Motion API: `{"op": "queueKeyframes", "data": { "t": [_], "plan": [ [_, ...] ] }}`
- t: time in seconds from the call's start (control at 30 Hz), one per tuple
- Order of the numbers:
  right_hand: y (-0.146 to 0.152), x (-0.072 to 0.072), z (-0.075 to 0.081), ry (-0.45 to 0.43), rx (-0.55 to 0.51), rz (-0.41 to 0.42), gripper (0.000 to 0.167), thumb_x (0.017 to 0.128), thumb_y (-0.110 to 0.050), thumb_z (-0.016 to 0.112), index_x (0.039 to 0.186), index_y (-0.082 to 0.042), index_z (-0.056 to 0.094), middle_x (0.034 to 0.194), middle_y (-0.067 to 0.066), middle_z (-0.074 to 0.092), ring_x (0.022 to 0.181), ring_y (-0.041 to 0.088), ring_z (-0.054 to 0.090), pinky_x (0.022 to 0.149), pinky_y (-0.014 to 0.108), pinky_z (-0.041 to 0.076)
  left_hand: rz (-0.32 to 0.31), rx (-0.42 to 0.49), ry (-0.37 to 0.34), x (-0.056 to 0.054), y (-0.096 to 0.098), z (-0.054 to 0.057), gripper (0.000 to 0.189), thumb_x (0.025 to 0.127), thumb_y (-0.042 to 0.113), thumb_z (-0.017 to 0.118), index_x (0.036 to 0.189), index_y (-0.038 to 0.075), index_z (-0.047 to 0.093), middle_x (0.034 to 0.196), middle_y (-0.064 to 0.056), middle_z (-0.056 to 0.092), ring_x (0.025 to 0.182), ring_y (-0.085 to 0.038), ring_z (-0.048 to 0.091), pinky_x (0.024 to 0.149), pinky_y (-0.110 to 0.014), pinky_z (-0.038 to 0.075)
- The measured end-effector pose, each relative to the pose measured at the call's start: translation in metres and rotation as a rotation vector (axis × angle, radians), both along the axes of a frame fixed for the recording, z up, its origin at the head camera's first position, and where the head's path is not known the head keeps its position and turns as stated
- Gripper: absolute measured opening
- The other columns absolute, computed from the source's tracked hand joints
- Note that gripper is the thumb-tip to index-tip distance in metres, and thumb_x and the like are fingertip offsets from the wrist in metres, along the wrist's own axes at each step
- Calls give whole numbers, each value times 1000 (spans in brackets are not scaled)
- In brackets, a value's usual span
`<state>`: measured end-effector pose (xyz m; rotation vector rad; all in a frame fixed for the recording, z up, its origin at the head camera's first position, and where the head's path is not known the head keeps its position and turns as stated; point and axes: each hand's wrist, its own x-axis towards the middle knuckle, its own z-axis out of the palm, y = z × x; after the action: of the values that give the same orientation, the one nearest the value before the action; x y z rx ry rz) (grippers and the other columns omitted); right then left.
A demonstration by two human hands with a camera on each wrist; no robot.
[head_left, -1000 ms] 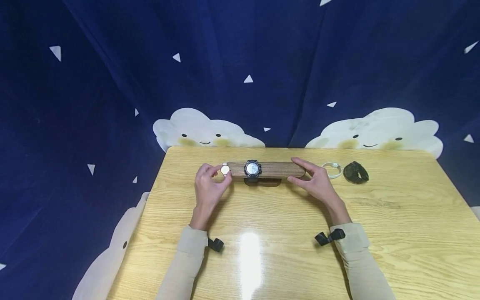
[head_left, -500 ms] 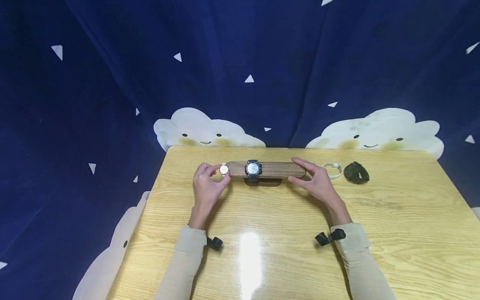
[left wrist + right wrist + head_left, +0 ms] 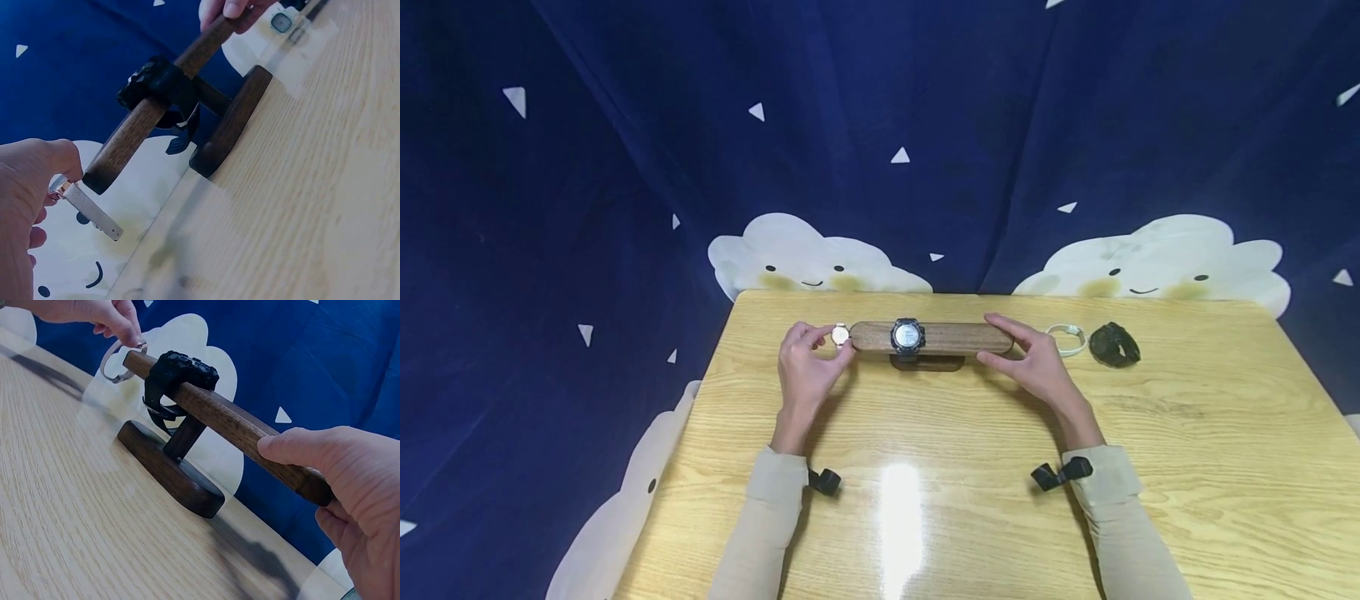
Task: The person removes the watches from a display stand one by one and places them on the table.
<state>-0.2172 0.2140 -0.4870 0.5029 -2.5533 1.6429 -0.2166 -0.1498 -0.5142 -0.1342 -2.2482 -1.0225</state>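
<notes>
Blue curtain behind the table, small watch in your fingers

Your left hand pinches it between thumb and finger, just off the wooden stand's left end, toward the table's far left corner. A black watch wraps the bar. Your right hand's thumb and fingers clamp the other end. Right of that, near the far edge, lie a white watch and a dark watch.

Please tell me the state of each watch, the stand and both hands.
Left hand: pinching the small watch.
Right hand: gripping the bar at one end.
Small watch: held, off the bar.
Wooden stand: upright on the table.
Black watch on the bar: strap wrapped round it.
White watch: on the table, strap looped.
Other black watch: on the table, strap curved.
</notes>
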Motion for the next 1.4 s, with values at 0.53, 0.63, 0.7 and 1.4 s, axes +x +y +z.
{"op": "queueKeyframes", "data": {
  "t": [0.53, 0.63, 0.7, 1.4],
  "plan": [
    [0, 0, 2, 12, 6, -15, 59, 87, -3, 85, 142, -2, 63, 146, 21, 60, 142, 36, 51, 120, 51, 39, 60, -21, 1, -4, -15, 1, 30, 73, 16, 88, 97, 0, 81, 84, -14, 68, 75, -33, 64, 67, -41, 54],
    [0, -1, 2, 15, 6, -11, 60, 87, -3, 85, 142, -2, 62, 146, 21, 60, 141, 36, 51, 119, 51, 39, 80, -38, -10, -5, -19, 1, 29, 73, 17, 88, 97, 1, 81, 83, -13, 68, 75, -31, 63, 68, -42, 53],
    [0, -1, 2, 15, 4, -9, 60, 87, -3, 84, 142, -2, 62, 146, 21, 60, 141, 36, 51, 119, 51, 39, 91, -46, -19, -4, -21, 1, 29, 73, 18, 87, 96, 2, 82, 83, -13, 68, 75, -30, 62, 68, -43, 52],
    [-1, 0, 1, -3, -21, -6, 59, 87, -3, 84, 143, -2, 62, 147, 21, 59, 143, 37, 49, 122, 53, 37, 146, -124, -109, -5, -36, -6, 25, 75, 18, 85, 97, 6, 84, 80, -7, 67, 73, -27, 61, 63, -43, 51]
  ]
}}
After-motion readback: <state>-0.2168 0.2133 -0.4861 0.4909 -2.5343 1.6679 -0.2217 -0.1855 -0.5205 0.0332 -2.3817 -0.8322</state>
